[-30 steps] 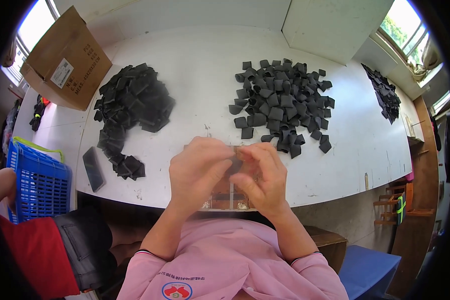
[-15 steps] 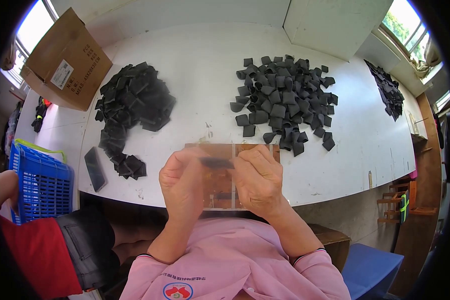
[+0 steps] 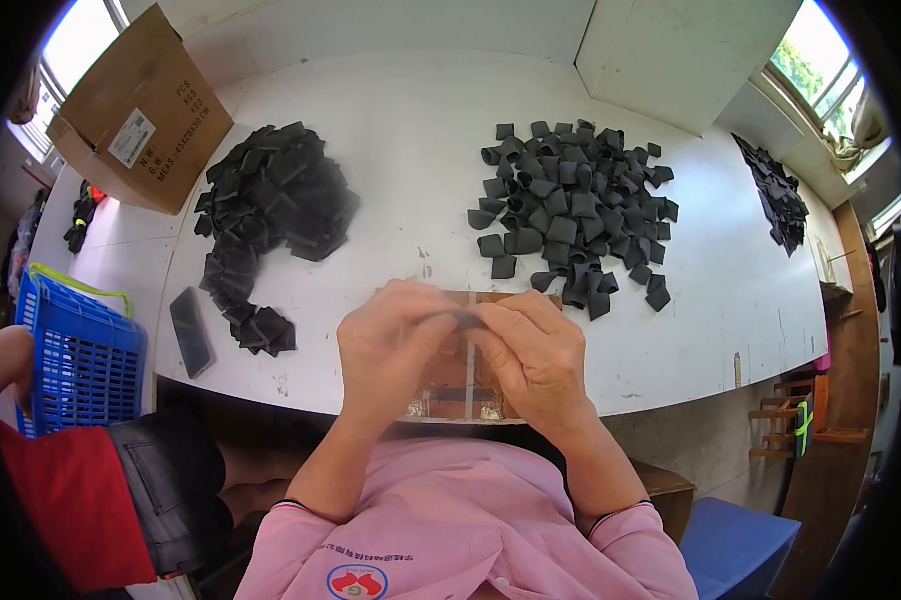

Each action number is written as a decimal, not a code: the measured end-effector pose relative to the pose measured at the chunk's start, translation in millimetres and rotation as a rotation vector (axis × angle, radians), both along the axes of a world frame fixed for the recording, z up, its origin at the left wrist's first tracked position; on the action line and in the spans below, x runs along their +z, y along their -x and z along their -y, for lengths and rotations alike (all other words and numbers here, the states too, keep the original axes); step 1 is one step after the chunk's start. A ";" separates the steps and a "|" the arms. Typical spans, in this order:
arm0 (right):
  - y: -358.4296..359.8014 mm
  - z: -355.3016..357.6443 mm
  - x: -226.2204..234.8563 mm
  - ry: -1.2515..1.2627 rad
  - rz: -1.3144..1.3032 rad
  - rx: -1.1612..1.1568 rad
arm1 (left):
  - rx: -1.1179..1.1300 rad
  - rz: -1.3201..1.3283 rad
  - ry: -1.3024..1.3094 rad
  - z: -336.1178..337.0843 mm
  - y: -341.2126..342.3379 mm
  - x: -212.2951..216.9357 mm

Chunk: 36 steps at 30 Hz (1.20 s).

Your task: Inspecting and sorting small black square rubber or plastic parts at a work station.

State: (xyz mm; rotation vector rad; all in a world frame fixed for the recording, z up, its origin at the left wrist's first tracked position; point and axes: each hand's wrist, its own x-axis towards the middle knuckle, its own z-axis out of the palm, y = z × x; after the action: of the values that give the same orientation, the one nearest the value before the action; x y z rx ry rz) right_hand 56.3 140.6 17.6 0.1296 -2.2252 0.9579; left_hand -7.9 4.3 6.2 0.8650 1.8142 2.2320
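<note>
Both my hands meet over a brown board [image 3: 445, 378] at the table's near edge. Between their fingertips is a small black fabric piece [image 3: 464, 318], mostly covered by the fingers. My left hand [image 3: 385, 345], slightly blurred, pinches one end of it; my right hand [image 3: 538, 350] grips the other with thumb and forefinger. To the left lies a heap of flat black fabric pieces [image 3: 275, 200], trailing toward me. Beyond my right hand spreads a pile of black pieces bent into short loops [image 3: 575, 205].
A cardboard box [image 3: 145, 120] stands at the far left, with a dark phone [image 3: 190, 332] nearer me. Beside the white table [image 3: 400, 150] is a blue basket [image 3: 88, 350], where a person in red [image 3: 70, 510] sits. More black pieces [image 3: 773, 195] lie far right.
My hands have come closer together, the left shifting right, and the black piece between them is now less exposed. The whole view has shifted slightly.
</note>
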 end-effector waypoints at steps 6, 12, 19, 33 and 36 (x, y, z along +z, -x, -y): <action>4.0 4.5 -7.4 -0.081 -0.050 0.021 | 0.072 -0.129 0.041 -2.8 0.9 -9.1; 8.5 -7.4 13.4 -0.281 0.133 0.099 | 0.215 -0.277 0.193 7.6 12.4 -23.8; 3.3 -36.5 -11.6 0.659 0.357 -0.038 | 0.543 -0.197 0.898 34.7 27.7 -99.9; -15.0 22.8 -73.0 1.178 0.916 0.298 | -0.019 -0.475 0.578 41.6 -10.0 -48.2; -17.8 23.6 -72.1 1.513 0.849 0.400 | 0.230 -0.114 0.273 33.4 -32.8 -48.0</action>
State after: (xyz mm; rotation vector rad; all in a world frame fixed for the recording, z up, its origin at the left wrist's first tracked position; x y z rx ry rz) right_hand 74.1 117.1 -54.6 -0.6410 -1.4310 3.0185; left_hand 24.9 -29.1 -41.9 0.7793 2.3102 2.0202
